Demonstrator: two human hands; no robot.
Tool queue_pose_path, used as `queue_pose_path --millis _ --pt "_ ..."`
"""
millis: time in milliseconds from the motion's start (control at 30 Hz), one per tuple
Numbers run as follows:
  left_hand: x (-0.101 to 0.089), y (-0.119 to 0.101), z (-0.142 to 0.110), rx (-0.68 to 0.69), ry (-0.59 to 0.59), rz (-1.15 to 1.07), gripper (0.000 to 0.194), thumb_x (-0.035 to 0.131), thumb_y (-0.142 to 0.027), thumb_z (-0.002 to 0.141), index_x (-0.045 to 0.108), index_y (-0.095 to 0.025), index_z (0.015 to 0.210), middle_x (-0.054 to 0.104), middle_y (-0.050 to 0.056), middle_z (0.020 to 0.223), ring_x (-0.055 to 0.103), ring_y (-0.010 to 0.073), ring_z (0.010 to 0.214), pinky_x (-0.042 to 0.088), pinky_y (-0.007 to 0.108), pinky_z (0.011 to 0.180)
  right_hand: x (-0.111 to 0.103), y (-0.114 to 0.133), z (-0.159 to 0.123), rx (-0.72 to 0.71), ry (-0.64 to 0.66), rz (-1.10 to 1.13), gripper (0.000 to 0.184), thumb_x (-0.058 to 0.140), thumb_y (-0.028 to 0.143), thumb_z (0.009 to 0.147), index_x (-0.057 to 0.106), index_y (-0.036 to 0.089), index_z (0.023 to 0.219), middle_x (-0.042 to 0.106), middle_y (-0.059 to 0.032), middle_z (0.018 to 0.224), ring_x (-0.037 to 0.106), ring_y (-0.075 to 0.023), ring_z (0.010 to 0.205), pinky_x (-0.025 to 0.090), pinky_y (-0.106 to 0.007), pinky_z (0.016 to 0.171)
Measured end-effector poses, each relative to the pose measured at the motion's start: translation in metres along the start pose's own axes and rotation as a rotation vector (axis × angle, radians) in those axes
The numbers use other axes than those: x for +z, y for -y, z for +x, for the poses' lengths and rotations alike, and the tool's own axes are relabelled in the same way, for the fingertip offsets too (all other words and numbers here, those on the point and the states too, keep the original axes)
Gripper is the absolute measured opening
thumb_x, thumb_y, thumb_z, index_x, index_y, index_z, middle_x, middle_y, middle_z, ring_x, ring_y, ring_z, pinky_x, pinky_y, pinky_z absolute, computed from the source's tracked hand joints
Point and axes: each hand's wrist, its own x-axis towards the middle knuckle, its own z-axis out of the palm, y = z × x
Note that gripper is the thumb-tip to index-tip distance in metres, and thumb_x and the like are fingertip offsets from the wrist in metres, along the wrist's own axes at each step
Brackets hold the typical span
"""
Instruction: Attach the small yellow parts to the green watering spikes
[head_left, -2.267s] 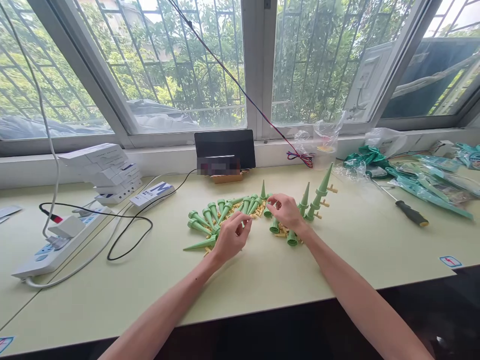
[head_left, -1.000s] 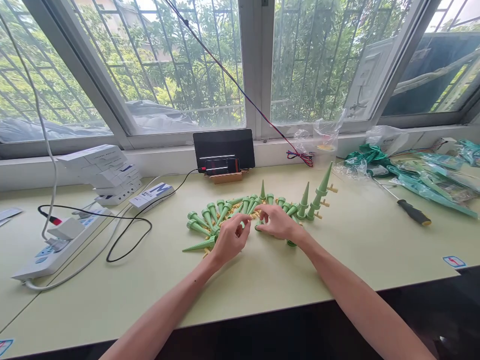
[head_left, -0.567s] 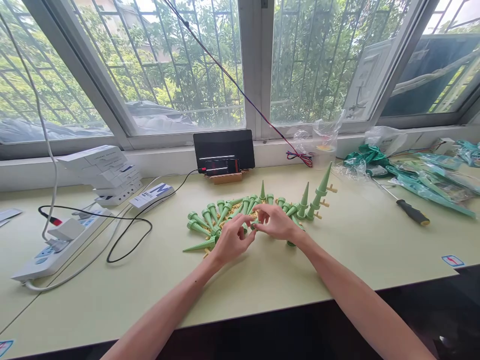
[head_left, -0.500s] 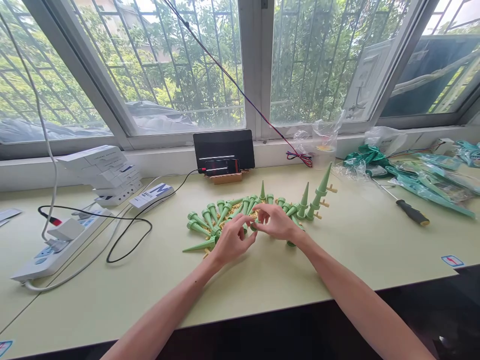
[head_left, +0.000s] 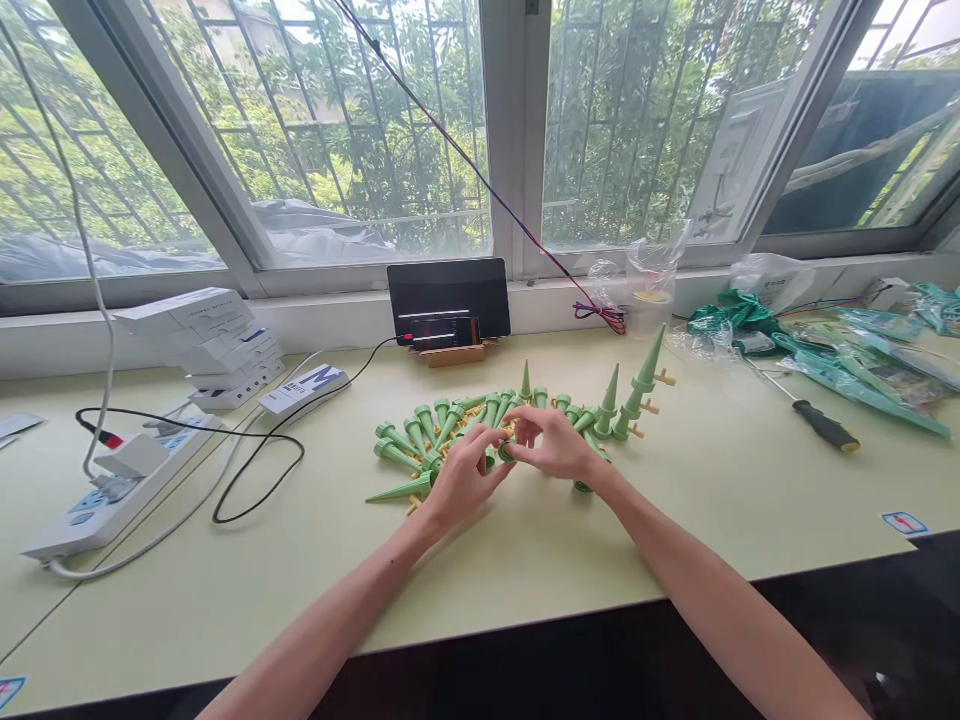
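Note:
Above the front of a heap of green plastic watering spikes point(head_left: 420, 430) with small yellow valves, my two hands meet fingertip to fingertip. My left hand point(head_left: 466, 475) has its fingers curled and its thumb below, around a green watering spike point(head_left: 506, 453), of which only a small part shows. From the other side my right hand point(head_left: 553, 445) pinches at the same piece with thumb and forefinger. The fingers hide most of it. Just right of my right hand, a stack of nested green spikes point(head_left: 643, 385) rises at a slant, yellow valves sticking out.
Against the window sill lean a black tablet point(head_left: 450, 285) and a phone on a wooden stand point(head_left: 452, 356). To the left are white boxes point(head_left: 202, 340), a power strip point(head_left: 112, 505) and loose cables. A screwdriver point(head_left: 825, 425) and green plastic bags point(head_left: 862, 365) lie at the right.
Almost nothing differs. Both hands stay together over the heap, with a slight shift of the fingers around the small green piece.

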Motion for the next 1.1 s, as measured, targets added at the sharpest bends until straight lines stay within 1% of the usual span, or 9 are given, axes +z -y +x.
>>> queue_pose_path --millis 133,233,400,467,533,600,800,933,1100 --pt "-0.001 -0.004 0.000 -0.021 -0.038 -0.027 0.018 0.063 -0.028 0.087 0.059 -0.021 0.103 0.055 0.000 0.095 0.041 0.0022 0.045 0.040 0.021 0.050 -0.003 0.006 -0.001 -0.003 -0.004 0.037 0.027 0.066 0.033 0.085 0.064 0.017 0.108 0.065 -0.0002 0.072 0.060 -0.0142 0.065 0.050 -0.026 0.064" --pt "-0.004 -0.009 0.001 -0.055 -0.095 -0.065 0.019 0.064 -0.033 0.087 0.057 -0.020 0.100 0.056 0.002 0.100 0.041 0.0008 0.043 0.038 0.021 0.046 -0.004 0.009 0.000 0.005 -0.079 0.029 0.025 0.057 0.040 0.092 0.065 0.018 0.101 0.067 -0.0018 0.074 0.061 -0.0146 0.066 0.049 -0.026 0.065" --pt "-0.006 -0.011 0.002 -0.246 -0.175 -0.240 0.029 0.065 -0.039 0.086 0.053 -0.021 0.104 0.049 -0.007 0.062 0.039 0.0053 0.038 0.031 0.019 0.040 -0.003 -0.001 0.004 0.055 -0.280 -0.128 0.026 0.047 0.034 0.096 0.065 0.018 0.086 0.063 -0.0013 0.068 0.057 -0.0146 0.061 0.045 -0.026 0.062" --pt "-0.006 -0.010 0.003 -0.315 -0.205 -0.354 0.032 0.064 -0.043 0.086 0.053 -0.021 0.106 0.056 -0.005 0.067 0.042 0.0056 0.037 0.031 0.019 0.037 -0.003 -0.009 0.004 0.075 -0.311 -0.193 0.022 0.049 0.030 0.094 0.064 0.018 0.085 0.064 -0.0020 0.070 0.057 -0.0153 0.062 0.045 -0.027 0.063" --pt "-0.007 -0.009 0.005 -0.356 -0.250 -0.441 0.034 0.063 -0.046 0.086 0.053 -0.020 0.106 0.064 0.001 0.085 0.046 0.0047 0.037 0.032 0.020 0.035 -0.003 -0.016 0.004 0.090 -0.302 -0.244 0.019 0.050 0.027 0.093 0.064 0.018 0.084 0.065 -0.0025 0.070 0.057 -0.0159 0.063 0.045 -0.027 0.064" --pt "-0.008 -0.010 0.007 -0.394 -0.280 -0.503 0.038 0.063 -0.049 0.086 0.054 -0.020 0.108 0.067 0.004 0.093 0.048 0.0044 0.035 0.032 0.020 0.033 -0.002 -0.021 0.004 0.098 -0.267 -0.279 0.018 0.050 0.025 0.093 0.064 0.018 0.085 0.064 -0.0027 0.070 0.057 -0.0163 0.064 0.044 -0.028 0.065" --pt "-0.010 -0.008 0.011 -0.463 -0.291 -0.704 0.045 0.068 -0.052 0.081 0.056 -0.019 0.110 0.068 0.002 0.080 0.047 0.0059 0.033 0.025 0.020 0.027 0.002 -0.026 0.004 0.091 -0.185 -0.322 0.015 0.050 0.018 0.091 0.064 0.017 0.087 0.065 -0.0038 0.074 0.058 -0.0172 0.069 0.044 -0.029 0.068" --pt "-0.010 -0.005 0.011 -0.472 -0.259 -0.763 0.042 0.065 -0.052 0.084 0.059 -0.017 0.105 0.059 -0.004 0.056 0.045 0.0076 0.033 0.027 0.020 0.029 0.003 -0.027 0.004 0.103 -0.153 -0.343 0.013 0.051 0.017 0.091 0.064 0.016 0.092 0.065 -0.0041 0.076 0.058 -0.0176 0.072 0.044 -0.029 0.072" --pt "-0.013 -0.007 0.011 -0.507 -0.203 -0.849 0.037 0.061 -0.054 0.087 0.059 -0.017 0.091 0.053 -0.005 0.051 0.044 0.0084 0.035 0.028 0.019 0.031 0.002 -0.027 0.005 0.136 -0.086 -0.379 0.021 0.046 0.014 0.094 0.066 0.013 0.101 0.067 -0.0105 0.095 0.060 -0.0211 0.090 0.044 -0.033 0.083"
